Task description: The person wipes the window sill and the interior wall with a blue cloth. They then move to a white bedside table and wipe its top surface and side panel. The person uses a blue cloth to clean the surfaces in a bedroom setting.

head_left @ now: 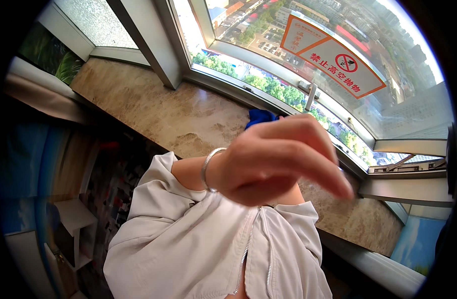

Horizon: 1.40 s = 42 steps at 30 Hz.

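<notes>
My left hand (283, 159) is raised close in front of me, slightly blurred. A silver bangle (207, 169) circles its wrist. Its fingers are loosely bent and apart, one reaching to the lower right, and nothing shows in them. Behind it, my right forearm (292, 197) runs toward the window. My right hand is almost wholly hidden by the left; only a small skin-coloured sliver shows beside a blue cloth (261, 118). That cloth lies on the brown marbled windowsill (188, 117) near the frame. Whether the right hand grips it is hidden.
A window (258, 37) with a metal frame and a white handle (312, 95) rises behind the sill. An orange-bordered warning sticker (333, 57) is on the glass. An upright post (153, 45) meets the sill at left. A white shelf unit (76, 219) stands lower left.
</notes>
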Motion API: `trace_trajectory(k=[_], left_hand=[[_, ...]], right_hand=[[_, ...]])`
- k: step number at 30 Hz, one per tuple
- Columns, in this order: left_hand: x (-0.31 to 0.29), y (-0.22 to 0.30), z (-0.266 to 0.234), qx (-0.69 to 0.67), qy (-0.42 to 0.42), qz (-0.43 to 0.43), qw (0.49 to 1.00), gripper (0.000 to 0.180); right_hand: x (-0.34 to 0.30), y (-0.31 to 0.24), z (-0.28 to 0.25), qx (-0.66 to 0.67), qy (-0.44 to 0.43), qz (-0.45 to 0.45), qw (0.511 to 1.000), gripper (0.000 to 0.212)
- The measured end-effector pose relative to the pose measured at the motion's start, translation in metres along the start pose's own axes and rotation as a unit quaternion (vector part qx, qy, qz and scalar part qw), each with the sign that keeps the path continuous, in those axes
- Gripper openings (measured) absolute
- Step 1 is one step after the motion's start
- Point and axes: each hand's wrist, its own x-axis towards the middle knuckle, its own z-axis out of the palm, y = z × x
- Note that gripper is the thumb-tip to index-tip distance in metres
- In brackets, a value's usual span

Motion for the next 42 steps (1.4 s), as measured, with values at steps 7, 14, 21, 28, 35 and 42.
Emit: trace_trajectory(k=[7, 14, 21, 28, 35, 42], left_hand=[[0.023, 0.031, 0.008, -0.187, -0.013, 0.089, 0.978, 0.037], [0.029, 0.038, 0.013, -0.229, -0.016, 0.112, 0.967, 0.037], [0.036, 0.044, 0.022, -0.250, -0.022, 0.114, 0.961, 0.036], [0.036, 0.029, 0.019, -0.151, -0.041, 0.053, 0.986, 0.036], [-0.150, -0.138, -0.005, 0.385, -0.069, -0.320, 0.863, 0.028], [-0.223, -0.201, -0.018, 0.548, -0.072, -0.291, 0.781, 0.039]], right_hand=[[0.003, -0.014, -0.013, 0.000, -0.005, -0.030, 1.000, 0.045], [0.007, -0.018, -0.016, 0.003, -0.002, -0.027, 1.000, 0.044], [0.003, -0.018, -0.018, 0.018, 0.005, -0.027, 0.999, 0.043], [0.001, -0.013, -0.014, 0.029, -0.002, -0.019, 0.999, 0.045], [-0.005, -0.009, 0.002, 0.001, -0.006, -0.067, 0.998, 0.033], [0.005, -0.016, -0.020, 0.039, 0.023, -0.022, 0.999, 0.034]])
